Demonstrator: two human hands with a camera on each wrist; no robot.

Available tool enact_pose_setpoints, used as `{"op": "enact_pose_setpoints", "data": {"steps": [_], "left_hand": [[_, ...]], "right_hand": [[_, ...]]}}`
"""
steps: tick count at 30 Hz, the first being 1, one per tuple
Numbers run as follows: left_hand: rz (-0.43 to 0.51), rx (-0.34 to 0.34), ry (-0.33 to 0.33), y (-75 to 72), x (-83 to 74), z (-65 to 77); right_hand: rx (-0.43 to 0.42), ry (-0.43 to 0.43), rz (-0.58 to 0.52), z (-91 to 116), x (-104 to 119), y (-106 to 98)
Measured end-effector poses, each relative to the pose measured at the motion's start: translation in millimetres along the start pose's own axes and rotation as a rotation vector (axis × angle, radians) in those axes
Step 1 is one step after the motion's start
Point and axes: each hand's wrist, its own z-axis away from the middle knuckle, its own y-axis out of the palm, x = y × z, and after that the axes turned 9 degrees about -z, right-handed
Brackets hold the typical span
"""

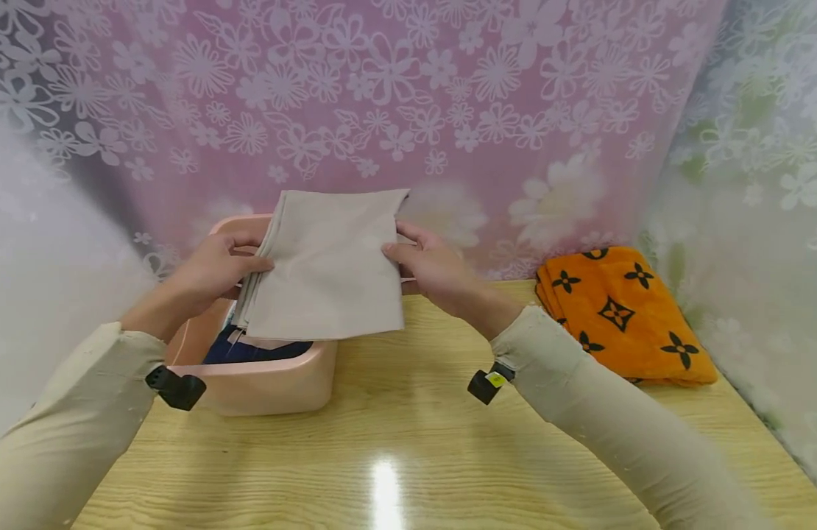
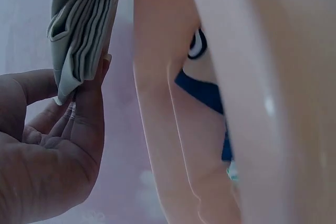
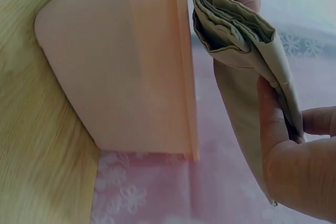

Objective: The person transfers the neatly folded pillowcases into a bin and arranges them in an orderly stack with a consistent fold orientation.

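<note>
A folded beige-grey cloth (image 1: 329, 265) with many layers is held up above the pink plastic bin (image 1: 276, 386), covering part of its opening. My left hand (image 1: 213, 269) pinches the layered left edge, thumb on top and fingers beneath. On the opposite edge, my right hand (image 1: 435, 269) grips the cloth between thumb and fingers. The left wrist view shows the stacked folds (image 2: 86, 30) between thumb and fingers of the left hand (image 2: 58, 135). In the right wrist view the right hand (image 3: 296, 161) pinches the thick folded bundle (image 3: 236, 30) beside the bin wall.
Inside the bin lies dark blue fabric (image 1: 256, 352), partly hidden by the cloth. A folded orange towel (image 1: 620, 316) with black flower shapes sits at the right of the wooden table (image 1: 415, 412). Behind hangs a pink floral curtain (image 1: 408, 110).
</note>
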Motion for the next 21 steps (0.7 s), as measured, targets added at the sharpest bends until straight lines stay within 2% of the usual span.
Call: {"op": "enact_pose_setpoints", "data": {"steps": [2,4,9,15,21], "left_hand": [[-0.026,0.024,-0.052,-6.3,5.9,2.2],[-0.050,0.025,-0.075,-11.6,11.8,4.3],[-0.070,0.033,-0.091,-23.6,25.8,10.6],[-0.052,0.093,-0.118,-32.8,41.1,13.3],[-0.129,0.079,-0.136,-40.9,53.2,15.4]], "right_hand": [[0.002,0.007,-0.008,-7,-5,7],[-0.004,0.014,-0.001,-13,-9,13],[-0.014,0.019,0.025,-27,-19,27],[-0.014,0.038,0.070,-40,-31,40],[-0.020,0.044,0.137,-50,-39,50]]}}
